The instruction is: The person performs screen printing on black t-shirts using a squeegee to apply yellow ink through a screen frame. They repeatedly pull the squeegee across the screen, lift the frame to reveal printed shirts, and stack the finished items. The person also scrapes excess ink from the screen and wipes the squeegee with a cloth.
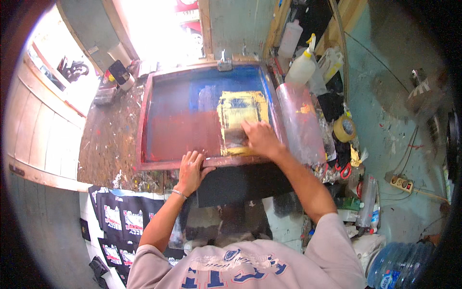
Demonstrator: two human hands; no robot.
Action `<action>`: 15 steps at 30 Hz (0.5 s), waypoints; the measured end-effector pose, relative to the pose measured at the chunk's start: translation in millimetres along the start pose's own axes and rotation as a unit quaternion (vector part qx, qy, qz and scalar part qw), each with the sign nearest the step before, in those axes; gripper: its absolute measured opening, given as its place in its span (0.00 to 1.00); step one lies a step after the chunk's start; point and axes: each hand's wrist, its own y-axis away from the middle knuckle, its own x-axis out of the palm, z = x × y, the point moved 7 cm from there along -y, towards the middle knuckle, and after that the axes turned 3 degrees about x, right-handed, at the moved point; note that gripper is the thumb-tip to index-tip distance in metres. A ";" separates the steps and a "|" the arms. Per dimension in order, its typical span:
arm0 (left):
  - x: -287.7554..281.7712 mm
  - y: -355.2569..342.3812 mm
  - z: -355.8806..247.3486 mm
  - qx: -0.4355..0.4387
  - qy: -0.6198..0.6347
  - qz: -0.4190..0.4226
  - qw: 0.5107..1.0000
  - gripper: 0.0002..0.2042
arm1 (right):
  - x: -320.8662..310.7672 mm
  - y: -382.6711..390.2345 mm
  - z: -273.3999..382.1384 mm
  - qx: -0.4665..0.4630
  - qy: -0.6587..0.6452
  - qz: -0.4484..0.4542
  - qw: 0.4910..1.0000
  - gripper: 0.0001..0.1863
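A framed printing screen [183, 130] lies on the worktable, with blue, red and dark areas on its mesh and a hinged clamp [224, 65] at its far edge. Yellow ink [240, 106] covers a patch on its right part. My right hand [262, 137] is on that patch, fingers curled against it; whatever they hold, if anything, is hidden. My left hand [191, 171] grips the near edge of the frame with its fingers over the bar. A black board or sheet [233, 185] shows below the frame's near edge.
Right of the screen are a spray bottle [299, 67], clear plastic sheeting [303, 130], yellow tape [344, 127] and red scissors [346, 169]. A phone [120, 74] stands back left. Printed black fabrics [115, 216] lie lower left. A power strip [401, 184] and water jug [399, 265] are at right.
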 end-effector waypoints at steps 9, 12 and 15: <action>0.3 1.4 2.8 -0.008 0.007 0.011 1.000 0.20 | -22.3 -0.7 12.9 -0.017 -0.015 -0.013 1.000 0.18; 2.9 3.8 2.9 -0.013 0.011 0.015 1.000 0.20 | -19.2 3.6 7.9 -0.022 -0.028 -0.039 0.999 0.17; 3.5 1.9 5.1 -0.013 0.002 0.019 1.000 0.20 | -24.8 5.0 5.5 -0.021 -0.032 -0.058 0.998 0.16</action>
